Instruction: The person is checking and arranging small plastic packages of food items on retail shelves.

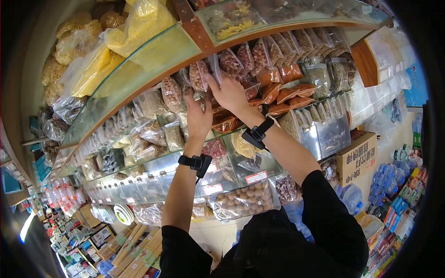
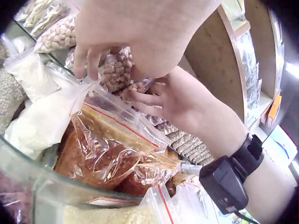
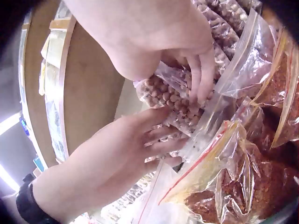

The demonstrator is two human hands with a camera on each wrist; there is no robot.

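Observation:
A clear bag of round pinkish-brown nuts point(image 1: 198, 75) stands in the upper row of the shelf. My right hand point(image 1: 230, 96) reaches in from its right; in the right wrist view, the fingers and thumb of my right hand point(image 3: 163, 35) bend round the nut bag point(image 3: 170, 98) and pinch it. Below it, my left hand point(image 1: 199, 119) has its fingers raised toward the bag. Seen from the right wrist, my left hand point(image 3: 117, 151) touches the bag's lower side with fairly straight, spread fingers. The left wrist view shows both hands point(image 2: 135, 32) close together over the nuts point(image 2: 114, 72).
Bags of red-brown powder point(image 1: 282, 92) lie right of the hands, with more nut bags point(image 1: 259, 55) behind. A glass shelf edge point(image 1: 157, 51) curves above. Small bags point(image 1: 174, 136) fill the compartments on the left. A cardboard box point(image 1: 357, 157) stands at the right.

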